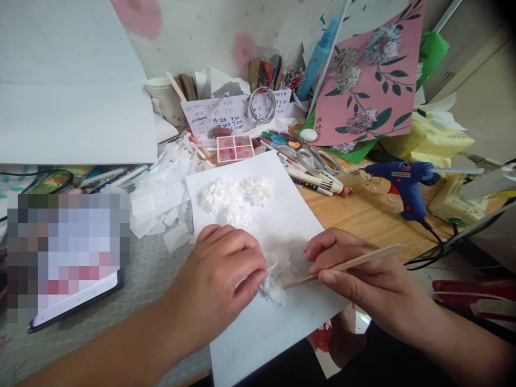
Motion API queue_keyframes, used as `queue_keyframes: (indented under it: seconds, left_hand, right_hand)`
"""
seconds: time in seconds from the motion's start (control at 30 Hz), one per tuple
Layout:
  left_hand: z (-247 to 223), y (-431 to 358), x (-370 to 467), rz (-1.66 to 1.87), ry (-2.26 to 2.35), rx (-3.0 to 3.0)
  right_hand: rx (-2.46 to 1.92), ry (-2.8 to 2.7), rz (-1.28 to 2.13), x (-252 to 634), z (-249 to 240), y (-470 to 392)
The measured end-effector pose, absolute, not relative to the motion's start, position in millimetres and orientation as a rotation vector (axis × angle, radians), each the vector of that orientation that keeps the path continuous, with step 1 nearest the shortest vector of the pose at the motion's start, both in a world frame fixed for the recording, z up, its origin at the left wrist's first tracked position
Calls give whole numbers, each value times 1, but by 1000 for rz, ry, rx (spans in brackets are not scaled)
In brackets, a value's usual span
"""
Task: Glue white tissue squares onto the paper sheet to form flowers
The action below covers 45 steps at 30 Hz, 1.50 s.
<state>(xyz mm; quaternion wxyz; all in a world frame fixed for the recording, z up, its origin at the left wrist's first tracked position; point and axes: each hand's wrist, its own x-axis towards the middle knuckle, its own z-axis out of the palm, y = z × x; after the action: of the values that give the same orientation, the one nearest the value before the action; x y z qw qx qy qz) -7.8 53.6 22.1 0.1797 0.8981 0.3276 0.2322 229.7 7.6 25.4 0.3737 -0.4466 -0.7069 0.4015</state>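
Closed on a wooden stick [363,260], my right hand [350,269] holds its tip at the crumpled white paper [274,289], which my left hand [226,274] nips by the edge over the white sheet [250,344]. I'd call this shaping; next needs light pressure, clear of the white clusters [220,196] beyond.

Bare hands [228,269], black clothing [389,355]
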Motion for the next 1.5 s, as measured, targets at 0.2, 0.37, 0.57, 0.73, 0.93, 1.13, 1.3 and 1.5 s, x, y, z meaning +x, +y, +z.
queue_keyframes:
  seconds: [0.2, 0.37, 0.57, 0.73, 0.93, 1.13, 1.3, 1.5]
  left_hand:
    - [20, 55, -8, 674, 920, 2531]
    - [20, 55, -8, 695, 917, 2522]
    - [20, 55, -6, 699, 914, 2523]
    - [19, 54, -3, 720, 907, 2495]
    - [20, 53, -1, 751, 901, 2475]
    - [19, 53, 1, 727, 885, 2475]
    - [22, 52, 2, 739, 883, 2483]
    - [22, 51, 3, 729, 884, 2508]
  right_hand:
    - [-1159, -1653, 987, 231, 21, 10]
    - [-1178, -1741, 945, 227, 23, 13]
    - [-1176, -1760, 894, 225, 22, 16]
    - [-1162, -1731, 887, 227, 22, 15]
    - [-1139, -1746, 889, 224, 23, 14]
    - [-1129, -1716, 861, 226, 18, 12]
    - [-1168, -1709, 934, 228, 19, 11]
    - [-1166, -1763, 883, 223, 17, 11]
